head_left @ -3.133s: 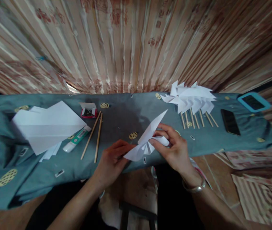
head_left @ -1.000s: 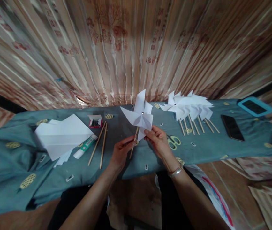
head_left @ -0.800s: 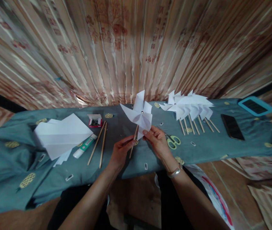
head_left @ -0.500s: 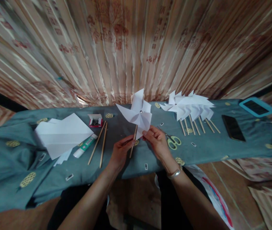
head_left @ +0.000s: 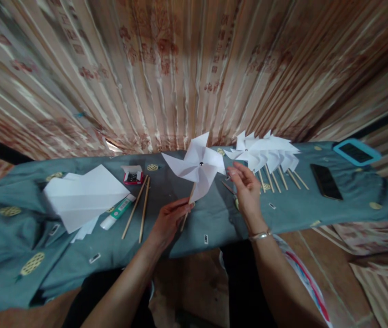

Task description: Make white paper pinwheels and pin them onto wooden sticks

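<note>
A white paper pinwheel (head_left: 199,163) with a dark round pin at its centre is held up over the table's middle. My left hand (head_left: 171,218) is closed around its wooden stick, below the blades. To the right of the blades is my right hand (head_left: 247,187), fingers loosely bent and apart, with nothing seen in it. Its fingertips are close to the tip of the right blade; contact cannot be made out. Beneath that hand lie scissors (head_left: 228,187), their handles mostly hidden.
Several finished pinwheels (head_left: 272,152) overlap at the right, near a phone (head_left: 326,181) and a blue-framed device (head_left: 357,151). On the left lie white paper sheets (head_left: 84,196), a glue tube (head_left: 118,212), two wooden sticks (head_left: 144,209) and a small red box of pins (head_left: 133,176).
My right hand has let go of the lower blade and moved right, over the scissors. The pinwheel has turned on its pin, while my left hand keeps hold of the stick.
</note>
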{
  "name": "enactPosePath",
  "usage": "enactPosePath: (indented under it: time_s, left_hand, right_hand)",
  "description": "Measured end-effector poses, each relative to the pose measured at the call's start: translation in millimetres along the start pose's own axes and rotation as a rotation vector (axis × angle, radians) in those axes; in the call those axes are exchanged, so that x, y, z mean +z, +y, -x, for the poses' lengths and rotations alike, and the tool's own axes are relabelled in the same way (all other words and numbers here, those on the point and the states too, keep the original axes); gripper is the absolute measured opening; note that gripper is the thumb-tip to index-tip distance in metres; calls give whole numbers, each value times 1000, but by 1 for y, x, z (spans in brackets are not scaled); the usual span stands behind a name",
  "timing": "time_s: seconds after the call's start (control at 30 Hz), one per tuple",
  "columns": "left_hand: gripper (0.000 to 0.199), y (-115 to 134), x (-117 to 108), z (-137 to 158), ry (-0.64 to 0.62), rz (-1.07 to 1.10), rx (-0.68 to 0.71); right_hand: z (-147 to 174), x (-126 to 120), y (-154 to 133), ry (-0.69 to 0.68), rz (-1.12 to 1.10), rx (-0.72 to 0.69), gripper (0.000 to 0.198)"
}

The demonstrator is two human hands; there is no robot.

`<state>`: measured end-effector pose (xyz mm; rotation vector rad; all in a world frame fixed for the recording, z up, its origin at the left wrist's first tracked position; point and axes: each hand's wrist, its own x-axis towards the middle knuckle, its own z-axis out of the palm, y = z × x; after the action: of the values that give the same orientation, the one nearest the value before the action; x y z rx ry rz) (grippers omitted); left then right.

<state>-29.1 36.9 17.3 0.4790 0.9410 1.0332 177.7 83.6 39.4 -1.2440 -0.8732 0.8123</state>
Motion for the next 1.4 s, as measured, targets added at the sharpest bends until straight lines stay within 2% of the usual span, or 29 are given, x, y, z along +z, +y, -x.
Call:
enactPosePath:
  time_s: [0.1, 0.23, 0.4, 0.53, 0.63, 0.73, 0.9, 1.2, 1.4]
  left_hand:
    - [31, -3, -3, 1, -42, -26, -56]
    - [40, -5, -3, 0, -14, 5, -90]
    - [41, -3, -2, -3, 12, 60, -27]
    - [33, -4, -2, -4, 3, 44, 5]
    - [30, -6, 0, -4, 14, 41, 4]
    - [33, -5, 2, -3, 15, 52, -6]
    - [40, -1, 4, -1, 6, 77, -6]
    - [39, -1, 6, 1, 21, 87, -7]
    - [40, -1, 5, 0, 22, 66, -11]
  right_hand:
    - [-8, -3, 5, -19, -26, 4, 53]
    - [-8, -3, 8, -33, -25, 31, 54]
    - [-1, -8, 2, 64, 40, -100, 49]
    - [17, -1, -1, -60, -25, 56, 44]
    - [31, 11, 3, -201, -133, 230, 49]
    - [38, 21, 6, -271, -185, 324, 52]
    - [41, 26, 2, -273, -199, 361, 49]
    - [41, 27, -6, -291, -222, 402, 47]
    - [38, 23, -6, -255, -237, 386, 47]
